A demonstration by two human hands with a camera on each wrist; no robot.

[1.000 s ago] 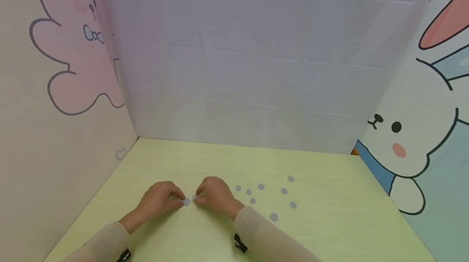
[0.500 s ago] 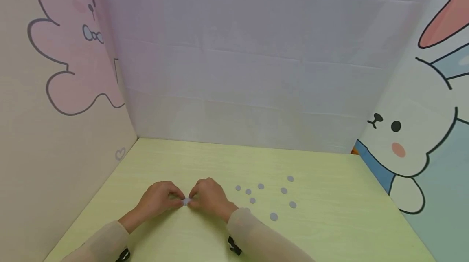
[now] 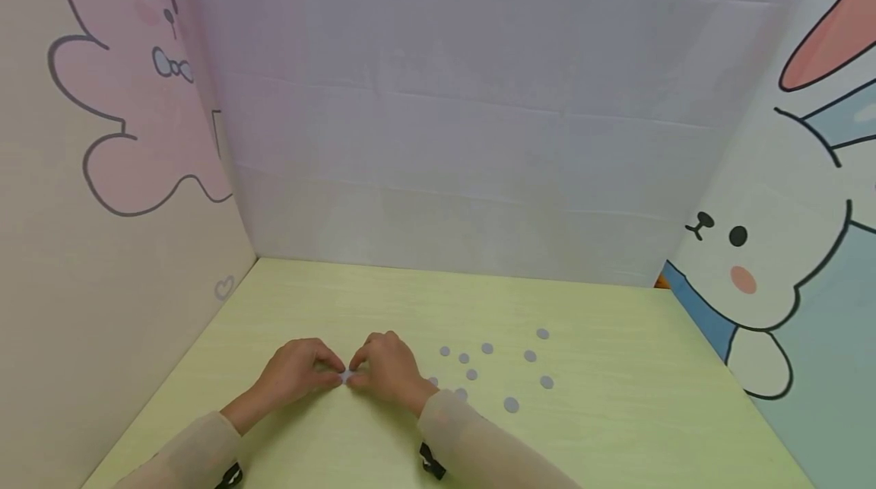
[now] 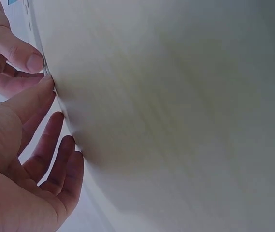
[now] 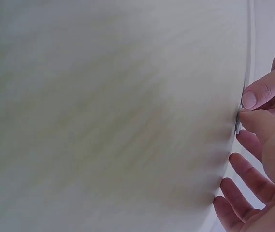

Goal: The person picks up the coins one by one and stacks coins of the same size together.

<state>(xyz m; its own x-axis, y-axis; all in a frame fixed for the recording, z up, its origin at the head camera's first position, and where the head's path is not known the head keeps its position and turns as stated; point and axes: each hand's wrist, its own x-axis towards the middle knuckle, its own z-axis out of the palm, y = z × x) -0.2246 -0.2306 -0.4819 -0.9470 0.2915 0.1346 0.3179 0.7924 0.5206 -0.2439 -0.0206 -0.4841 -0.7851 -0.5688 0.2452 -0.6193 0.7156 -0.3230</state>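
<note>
In the head view, my left hand [image 3: 290,373] rests on the table and pinches a small silver-grey coin [image 3: 346,377] between thumb and forefinger. Facing it, my right hand [image 3: 390,371] grips a coin at the same spot, so the fingertips of both hands nearly meet. The right wrist view shows thin grey coin edges [image 5: 238,123] under the right thumb. How far the coins overlap is hidden by the fingers. In the left wrist view, the left hand's [image 4: 26,159] other fingers are loosely bent with their tips at the tabletop.
Several loose coins [image 3: 511,404] of differing size lie flat to the right of my right hand, one partly behind its wrist. The pale yellow table [image 3: 616,367] is bounded by a white back wall [image 3: 445,131] and printed side panels.
My right hand has slid left, bringing its coin onto or against the left hand's coin and closing the gap. Two coins by the right wrist have come into view. The left hand stays put.
</note>
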